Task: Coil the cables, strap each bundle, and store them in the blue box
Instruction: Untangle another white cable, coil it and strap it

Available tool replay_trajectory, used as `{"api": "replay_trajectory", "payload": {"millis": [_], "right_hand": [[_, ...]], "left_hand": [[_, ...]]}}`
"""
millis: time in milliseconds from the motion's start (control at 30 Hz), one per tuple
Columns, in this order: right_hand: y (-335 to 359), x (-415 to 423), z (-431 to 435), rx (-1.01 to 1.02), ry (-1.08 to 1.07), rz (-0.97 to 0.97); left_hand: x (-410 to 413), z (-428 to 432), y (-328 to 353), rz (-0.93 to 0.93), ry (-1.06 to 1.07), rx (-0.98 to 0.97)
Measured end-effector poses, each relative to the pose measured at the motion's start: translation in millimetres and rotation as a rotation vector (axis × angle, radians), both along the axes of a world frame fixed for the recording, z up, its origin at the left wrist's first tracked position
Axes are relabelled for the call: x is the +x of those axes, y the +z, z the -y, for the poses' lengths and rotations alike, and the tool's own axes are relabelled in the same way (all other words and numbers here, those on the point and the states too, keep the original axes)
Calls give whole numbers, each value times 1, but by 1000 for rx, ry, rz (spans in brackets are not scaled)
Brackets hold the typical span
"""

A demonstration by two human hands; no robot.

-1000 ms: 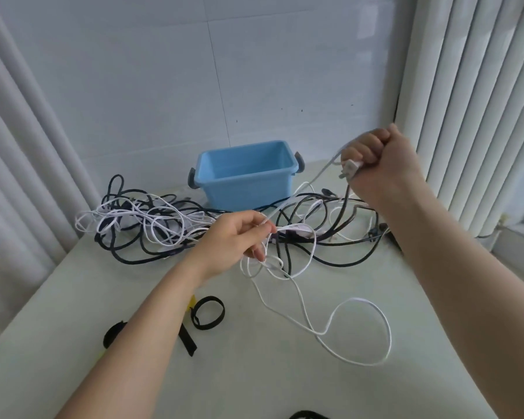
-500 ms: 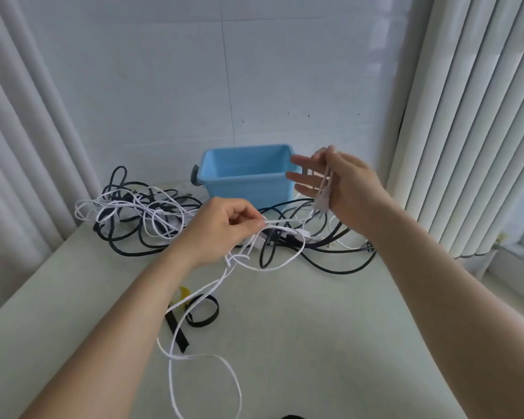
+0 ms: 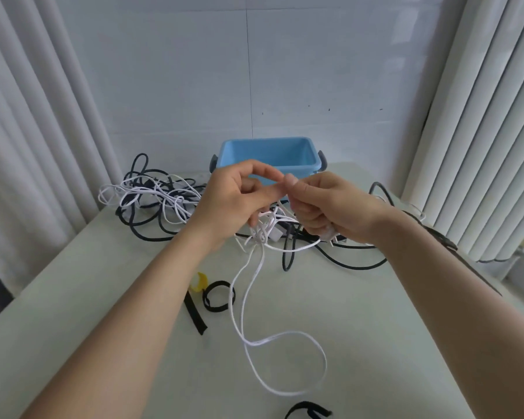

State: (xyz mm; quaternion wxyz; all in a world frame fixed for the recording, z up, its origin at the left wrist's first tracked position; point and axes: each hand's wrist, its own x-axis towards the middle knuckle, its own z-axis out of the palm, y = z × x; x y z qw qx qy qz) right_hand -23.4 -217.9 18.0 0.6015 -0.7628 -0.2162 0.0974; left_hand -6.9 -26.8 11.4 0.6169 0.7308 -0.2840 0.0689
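At the bottom edge of the frame a black strap (image 3: 310,412) pokes into view on the pale tabletop (image 3: 390,343). Just above it the free tail of the white cable (image 3: 256,343) lies in one slack loop, then climbs to the hands at the centre. Left of that rising strand sit a black strap ring (image 3: 215,309), a flat black strip (image 3: 195,316) and a yellow tab (image 3: 198,282), none of them touched by a hand.

The left hand (image 3: 233,201) has its fingers curled, thumb and forefinger pinched at the top, and a small bunch of white turns hangs under its lower fingers. The right hand (image 3: 336,207) is closed round the same cable, its thumb tip meeting the left forefinger. What looks like a white plug end sticks out below it.

This cable looks thin, light and limp, so it likely keeps no shape of its own. The turns would slip apart unless pinched where they cross, and that crossing is the place to hold. The plug is probably the only stiff part, a fair anchor for the first turn. The tail should slide through loosely, since it could snag on the strap ring.

Behind the hands, centre left, lies a tangle of black and white cables (image 3: 164,201). The thicker black cable (image 3: 345,264) at right probably wants wider coils. Farthest back stands the blue box (image 3: 270,155), open, with no bundle visible inside
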Motion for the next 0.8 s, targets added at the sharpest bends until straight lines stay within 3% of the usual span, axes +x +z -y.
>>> {"api": "replay_trajectory", "payload": {"millis": [233,367,433,600,800], "right_hand": [[10,6,12,435,-167,53],[26,7,30,781,-345,53],[32,8,43,830,-416,63],[31,5,52,651,-336,81],[34,-2,33,475,-260,126]], "left_hand": [[8,-5,-16,-106,-152,154],[14,-8,-28,-92,-185,535],[13,-6,-33,-82,-172,602],[7,13,-26,-95,-11,264],[-9,28,-18,-133,-164,19]]}}
